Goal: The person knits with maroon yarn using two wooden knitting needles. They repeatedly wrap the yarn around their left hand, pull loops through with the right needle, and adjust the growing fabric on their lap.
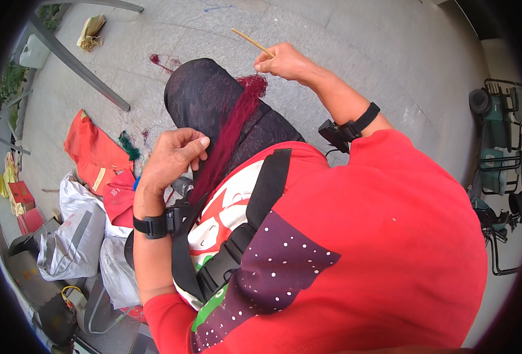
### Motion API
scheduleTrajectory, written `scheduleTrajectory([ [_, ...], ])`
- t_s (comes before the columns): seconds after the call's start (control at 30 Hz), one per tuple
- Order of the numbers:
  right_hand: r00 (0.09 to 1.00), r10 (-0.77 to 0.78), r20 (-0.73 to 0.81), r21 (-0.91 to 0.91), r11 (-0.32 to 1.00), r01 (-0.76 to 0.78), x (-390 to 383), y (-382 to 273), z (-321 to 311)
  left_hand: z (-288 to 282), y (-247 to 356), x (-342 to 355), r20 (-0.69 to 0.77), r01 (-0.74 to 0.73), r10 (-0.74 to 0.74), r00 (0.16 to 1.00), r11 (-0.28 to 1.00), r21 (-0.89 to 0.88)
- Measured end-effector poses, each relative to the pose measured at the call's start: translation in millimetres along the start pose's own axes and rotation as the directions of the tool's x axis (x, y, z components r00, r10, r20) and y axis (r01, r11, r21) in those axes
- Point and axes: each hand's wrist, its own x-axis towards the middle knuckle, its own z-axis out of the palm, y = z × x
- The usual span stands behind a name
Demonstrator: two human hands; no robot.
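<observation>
My right hand (286, 62) is raised beyond my knee, its fingers closed on a thin wooden stick (250, 41) that points up and to the left. Across my lap lies a long loose bundle of dark red thread (228, 130), over black patterned trousers (202, 88). The bundle's frizzy far end comes just below my right hand; whether a strand joins them I cannot tell. Beside the bundle's left edge is my left hand (177, 154), thumb and fingers pinched together. Anything between those fingertips is too small to make out.
To the left lie an orange-red cloth (96, 150), a white sack (75, 242) and a tangle of green thread (129, 145). A grey metal bar (78, 65) slants at upper left. Dark red scraps (165, 62) lie on the grey floor (355, 41). Dark-framed equipment (497, 138) stands far right.
</observation>
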Motion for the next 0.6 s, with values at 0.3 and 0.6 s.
scheduleTrajectory([
  [0.3, 0.957, 0.139, 0.253, 0.226, 0.954, -0.198, 9.5, -14.9, 11.5, 34.5, 26.1, 34.7, -0.027, -0.004, 0.010, 1.000, 0.972, 0.233],
  [0.6, 0.945, 0.172, 0.278, 0.281, 0.926, -0.251, 26.5, -19.1, 29.9, 34.6, 25.8, 38.9, 0.021, -0.050, 0.047, 0.999, 0.989, 0.139],
])
